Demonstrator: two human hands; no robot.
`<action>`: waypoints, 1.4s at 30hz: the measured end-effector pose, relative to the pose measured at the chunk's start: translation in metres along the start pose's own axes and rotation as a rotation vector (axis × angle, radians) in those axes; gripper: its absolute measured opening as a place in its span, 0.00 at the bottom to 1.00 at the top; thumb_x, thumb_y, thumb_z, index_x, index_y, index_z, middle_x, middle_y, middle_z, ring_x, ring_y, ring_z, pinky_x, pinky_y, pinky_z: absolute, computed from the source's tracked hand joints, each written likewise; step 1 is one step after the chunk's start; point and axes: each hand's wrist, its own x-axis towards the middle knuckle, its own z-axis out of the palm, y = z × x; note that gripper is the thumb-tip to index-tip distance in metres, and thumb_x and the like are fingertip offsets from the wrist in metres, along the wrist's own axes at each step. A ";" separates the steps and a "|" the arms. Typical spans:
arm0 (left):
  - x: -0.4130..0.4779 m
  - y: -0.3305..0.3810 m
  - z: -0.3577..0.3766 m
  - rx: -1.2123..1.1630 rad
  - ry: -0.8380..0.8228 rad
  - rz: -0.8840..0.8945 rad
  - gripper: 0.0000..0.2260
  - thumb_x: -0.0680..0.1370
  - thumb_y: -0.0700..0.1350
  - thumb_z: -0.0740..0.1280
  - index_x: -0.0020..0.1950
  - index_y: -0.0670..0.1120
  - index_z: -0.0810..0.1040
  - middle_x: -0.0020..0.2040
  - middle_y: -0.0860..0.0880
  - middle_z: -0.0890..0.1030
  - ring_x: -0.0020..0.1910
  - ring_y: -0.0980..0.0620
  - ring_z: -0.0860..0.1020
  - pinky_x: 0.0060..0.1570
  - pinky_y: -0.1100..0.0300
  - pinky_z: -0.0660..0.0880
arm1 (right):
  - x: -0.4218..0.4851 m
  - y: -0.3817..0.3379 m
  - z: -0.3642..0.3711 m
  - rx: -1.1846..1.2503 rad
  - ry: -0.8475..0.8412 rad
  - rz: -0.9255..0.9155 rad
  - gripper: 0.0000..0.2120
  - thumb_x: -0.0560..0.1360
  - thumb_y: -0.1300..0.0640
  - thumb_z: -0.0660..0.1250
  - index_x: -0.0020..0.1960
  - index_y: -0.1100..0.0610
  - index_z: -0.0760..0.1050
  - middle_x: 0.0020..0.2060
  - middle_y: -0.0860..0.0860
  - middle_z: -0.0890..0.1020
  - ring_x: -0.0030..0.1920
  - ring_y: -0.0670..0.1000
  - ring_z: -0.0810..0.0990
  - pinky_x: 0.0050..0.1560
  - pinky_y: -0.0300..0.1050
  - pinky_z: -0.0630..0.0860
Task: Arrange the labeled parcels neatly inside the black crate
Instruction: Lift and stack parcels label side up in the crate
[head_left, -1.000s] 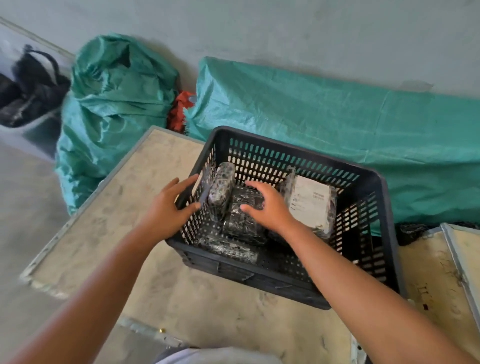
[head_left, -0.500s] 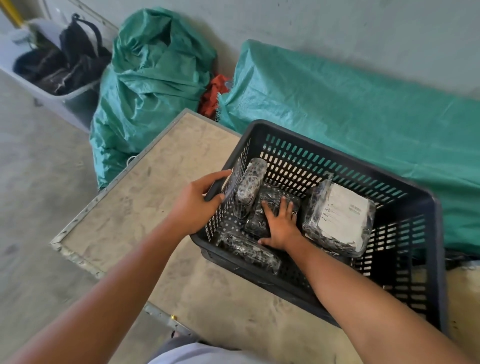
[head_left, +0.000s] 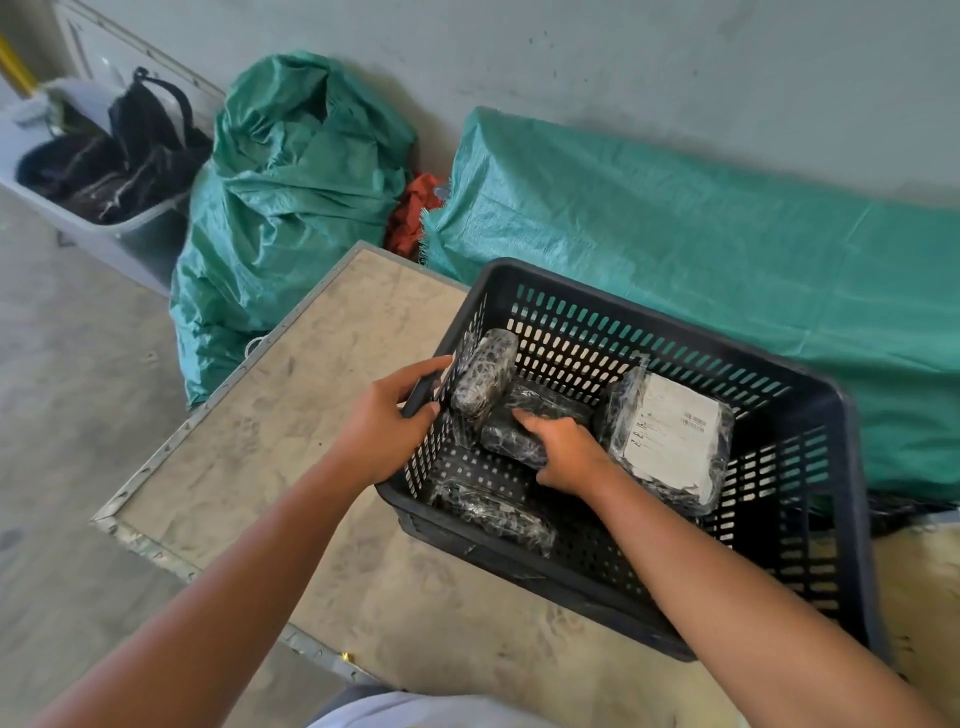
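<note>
The black crate (head_left: 852, 467) stands on a worn table. My left hand (head_left: 387, 415) grips the crate's left rim. Inside the crate, my right hand (head_left: 569, 454) is closed around a black wrapped parcel (head_left: 511, 439) in the middle. An upright wrapped parcel (head_left: 483, 382) leans against the left wall. A larger parcel with a white label (head_left: 670, 441) leans to the right of my hand. Another dark parcel (head_left: 493, 512) lies flat by the near wall.
The table (head_left: 311, 395) has metal-edged borders, and its left corner is near the floor gap. Green tarp bags (head_left: 296, 192) and a long green-covered bundle (head_left: 727, 234) sit behind the crate. A grey bin holding black bags (head_left: 104, 166) stands far left.
My right hand went from resting flat on the middle parcel to gripping it from the near side. My left hand stays on the crate's rim. The view shifted left.
</note>
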 end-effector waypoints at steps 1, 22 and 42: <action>0.000 -0.001 0.000 -0.002 -0.004 0.001 0.26 0.80 0.39 0.69 0.66 0.70 0.75 0.59 0.58 0.84 0.60 0.51 0.80 0.55 0.49 0.80 | -0.003 0.000 -0.005 0.005 0.010 -0.024 0.47 0.70 0.71 0.73 0.82 0.46 0.59 0.56 0.53 0.85 0.34 0.44 0.80 0.35 0.38 0.78; -0.005 0.006 0.001 0.017 0.019 0.020 0.25 0.80 0.40 0.69 0.64 0.72 0.76 0.58 0.56 0.84 0.28 0.61 0.78 0.26 0.67 0.72 | -0.039 -0.009 -0.047 0.135 0.232 -0.032 0.31 0.76 0.63 0.69 0.71 0.35 0.73 0.73 0.57 0.72 0.63 0.57 0.79 0.64 0.53 0.75; 0.003 0.099 0.035 -0.331 -0.496 0.360 0.13 0.74 0.41 0.74 0.54 0.56 0.89 0.65 0.58 0.81 0.71 0.59 0.73 0.64 0.61 0.75 | -0.152 0.031 -0.167 1.077 0.321 -0.386 0.26 0.69 0.60 0.76 0.65 0.45 0.82 0.68 0.48 0.81 0.71 0.52 0.76 0.73 0.60 0.67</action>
